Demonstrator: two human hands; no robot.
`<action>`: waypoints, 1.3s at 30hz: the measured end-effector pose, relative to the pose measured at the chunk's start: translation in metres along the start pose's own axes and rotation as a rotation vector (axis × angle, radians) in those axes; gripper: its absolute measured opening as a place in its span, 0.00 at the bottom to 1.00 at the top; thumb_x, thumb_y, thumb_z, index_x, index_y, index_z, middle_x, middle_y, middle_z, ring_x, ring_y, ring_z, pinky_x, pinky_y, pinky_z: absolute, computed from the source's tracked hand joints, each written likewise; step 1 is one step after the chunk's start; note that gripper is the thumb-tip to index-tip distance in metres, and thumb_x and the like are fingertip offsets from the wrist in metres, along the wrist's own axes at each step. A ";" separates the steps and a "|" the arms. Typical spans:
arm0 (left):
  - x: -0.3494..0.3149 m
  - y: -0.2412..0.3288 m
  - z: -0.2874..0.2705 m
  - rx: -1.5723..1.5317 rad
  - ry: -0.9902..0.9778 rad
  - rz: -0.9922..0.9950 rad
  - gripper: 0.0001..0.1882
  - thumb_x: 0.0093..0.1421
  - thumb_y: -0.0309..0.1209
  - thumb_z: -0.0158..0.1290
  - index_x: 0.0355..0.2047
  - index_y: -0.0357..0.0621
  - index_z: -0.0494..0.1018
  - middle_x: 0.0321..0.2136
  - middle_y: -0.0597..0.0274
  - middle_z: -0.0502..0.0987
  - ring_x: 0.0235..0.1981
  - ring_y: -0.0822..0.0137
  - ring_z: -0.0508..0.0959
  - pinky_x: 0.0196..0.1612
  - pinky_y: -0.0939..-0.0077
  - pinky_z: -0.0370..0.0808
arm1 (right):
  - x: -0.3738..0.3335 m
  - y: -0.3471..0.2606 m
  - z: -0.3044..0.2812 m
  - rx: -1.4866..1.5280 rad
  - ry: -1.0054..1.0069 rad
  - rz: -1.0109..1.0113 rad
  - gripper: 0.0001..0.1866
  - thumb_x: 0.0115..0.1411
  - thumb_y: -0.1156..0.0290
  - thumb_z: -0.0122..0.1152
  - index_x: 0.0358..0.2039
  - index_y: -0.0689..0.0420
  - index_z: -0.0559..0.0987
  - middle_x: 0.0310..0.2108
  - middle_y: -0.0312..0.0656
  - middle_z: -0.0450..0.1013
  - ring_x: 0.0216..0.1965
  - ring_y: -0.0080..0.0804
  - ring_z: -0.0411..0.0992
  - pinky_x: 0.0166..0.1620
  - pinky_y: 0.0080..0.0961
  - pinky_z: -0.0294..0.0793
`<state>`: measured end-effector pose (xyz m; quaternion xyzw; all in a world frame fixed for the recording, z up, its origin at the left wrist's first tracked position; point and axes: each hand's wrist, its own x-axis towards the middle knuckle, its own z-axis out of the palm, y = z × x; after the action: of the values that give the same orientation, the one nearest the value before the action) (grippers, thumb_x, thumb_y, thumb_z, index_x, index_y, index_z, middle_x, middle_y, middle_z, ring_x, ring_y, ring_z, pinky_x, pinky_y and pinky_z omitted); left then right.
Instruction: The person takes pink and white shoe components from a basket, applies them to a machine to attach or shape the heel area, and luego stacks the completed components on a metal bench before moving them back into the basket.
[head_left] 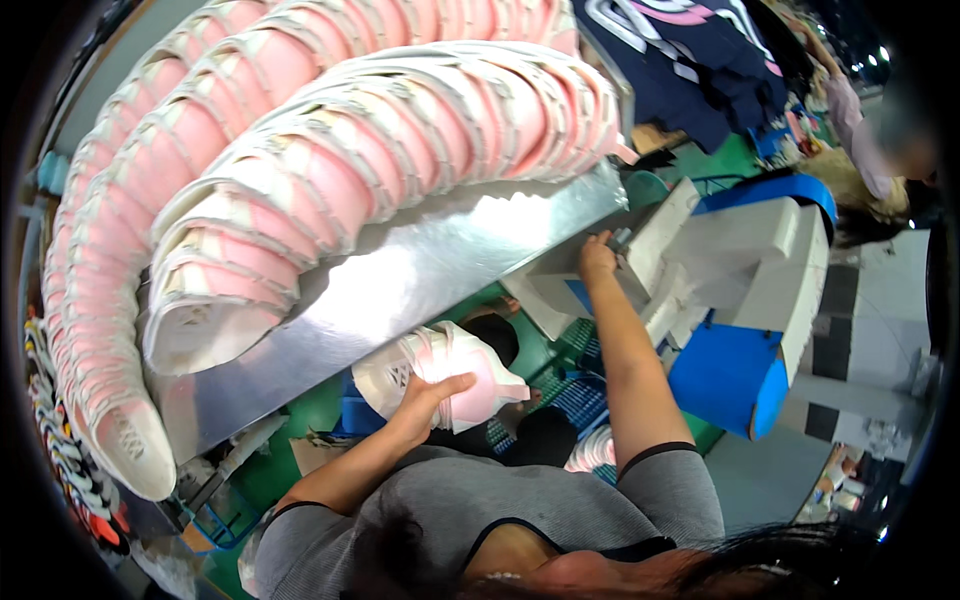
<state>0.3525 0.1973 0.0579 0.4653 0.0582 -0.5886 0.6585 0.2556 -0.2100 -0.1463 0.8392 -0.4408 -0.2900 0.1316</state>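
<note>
In my left hand [425, 405] is a short nested stack of pink-and-white shoe uppers [480, 385]; the thumb lies over the top and the other fingers are mostly hidden underneath. My right arm is stretched forward to a bulky white-and-blue machine [735, 250]. At the machine's near-left end my right hand [598, 255] has its fingers curled beside a small grey metal part [621, 239]. What those fingers hold, if anything, is too small to make out. Long curved rows of nested pink-and-white shoe uppers [400, 150] lie ahead and to the left.
A shiny metal table [440, 250] carries the rows. Dark blue cut pieces [690, 60] lie at the far right. Blue plastic crates [575, 400] stand on the green floor below. More pink uppers [592, 450] sit near my right side. Another person [860, 130] is at the far right.
</note>
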 end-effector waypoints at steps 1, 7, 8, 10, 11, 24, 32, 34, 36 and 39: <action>-0.004 0.003 -0.006 -0.020 0.018 -0.039 0.25 0.52 0.30 0.60 0.50 0.35 0.67 0.42 0.57 0.73 0.45 0.68 0.73 0.47 0.72 0.71 | 0.010 -0.003 -0.003 -0.100 -0.050 -0.082 0.24 0.58 0.68 0.52 0.54 0.64 0.67 0.61 0.60 0.51 0.49 0.53 0.71 0.45 0.42 0.76; -0.054 0.025 -0.024 0.012 0.118 0.005 0.26 0.51 0.32 0.61 0.48 0.34 0.69 0.42 0.57 0.75 0.42 0.67 0.75 0.48 0.71 0.71 | 0.016 -0.006 -0.016 -0.381 -0.152 -0.279 0.17 0.61 0.65 0.47 0.48 0.54 0.77 0.50 0.43 0.72 0.50 0.41 0.71 0.47 0.43 0.70; -0.070 0.025 -0.029 -0.031 0.122 0.037 0.26 0.52 0.31 0.60 0.49 0.35 0.68 0.42 0.56 0.74 0.43 0.66 0.75 0.49 0.70 0.71 | 0.018 -0.016 -0.022 -0.442 -0.035 -0.327 0.18 0.62 0.64 0.47 0.50 0.52 0.76 0.50 0.43 0.72 0.50 0.40 0.71 0.47 0.42 0.69; -0.100 0.044 -0.028 -0.062 0.099 -0.036 0.26 0.53 0.30 0.59 0.51 0.36 0.65 0.44 0.55 0.74 0.45 0.63 0.75 0.51 0.68 0.71 | 0.033 0.001 0.028 -0.240 0.114 -0.245 0.19 0.62 0.62 0.47 0.50 0.53 0.76 0.49 0.43 0.73 0.50 0.40 0.72 0.47 0.44 0.70; -0.113 0.053 -0.024 -0.070 0.076 -0.086 0.27 0.53 0.29 0.58 0.52 0.37 0.64 0.45 0.54 0.74 0.46 0.62 0.74 0.52 0.67 0.71 | 0.024 0.007 0.034 -0.011 0.061 -0.231 0.18 0.61 0.61 0.48 0.48 0.54 0.77 0.48 0.45 0.74 0.48 0.41 0.73 0.47 0.43 0.71; -0.213 0.084 -0.032 -0.121 0.467 0.780 0.27 0.57 0.33 0.53 0.54 0.35 0.60 0.48 0.50 0.71 0.50 0.58 0.72 0.53 0.63 0.70 | -0.200 0.026 -0.225 1.718 0.002 -0.528 0.17 0.57 0.63 0.62 0.34 0.66 0.73 0.25 0.43 0.74 0.20 0.29 0.74 0.25 0.22 0.73; -0.244 0.108 -0.011 0.041 0.501 0.991 0.24 0.59 0.35 0.51 0.53 0.35 0.63 0.49 0.53 0.71 0.49 0.60 0.72 0.53 0.64 0.70 | -0.168 0.011 -0.296 1.198 1.008 -0.376 0.55 0.43 0.48 0.70 0.62 0.62 0.51 0.59 0.62 0.51 0.61 0.59 0.50 0.61 0.46 0.50; -0.235 0.101 -0.027 0.038 0.698 1.092 0.24 0.58 0.30 0.54 0.53 0.34 0.63 0.47 0.54 0.71 0.47 0.64 0.73 0.51 0.69 0.70 | -0.147 -0.008 -0.307 1.139 1.018 -0.301 0.58 0.42 0.45 0.70 0.63 0.63 0.48 0.59 0.65 0.49 0.62 0.60 0.47 0.61 0.49 0.48; -0.212 0.105 -0.035 0.042 0.834 1.145 0.25 0.56 0.26 0.56 0.53 0.32 0.63 0.47 0.55 0.71 0.45 0.66 0.72 0.49 0.72 0.69 | -0.136 -0.011 -0.321 1.123 0.962 -0.286 0.61 0.40 0.44 0.70 0.63 0.65 0.46 0.60 0.67 0.47 0.62 0.61 0.46 0.62 0.50 0.46; -0.129 0.105 -0.105 0.294 0.948 1.274 0.25 0.57 0.32 0.57 0.51 0.32 0.66 0.47 0.55 0.72 0.48 0.65 0.71 0.51 0.67 0.67 | -0.130 -0.009 -0.333 1.249 0.836 -0.482 0.63 0.38 0.46 0.71 0.62 0.71 0.45 0.59 0.69 0.48 0.62 0.61 0.47 0.63 0.47 0.45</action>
<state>0.4505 0.3488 0.1363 0.6913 -0.0231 0.1582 0.7047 0.4049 -0.1100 0.1634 0.8696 -0.2421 0.3304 -0.2758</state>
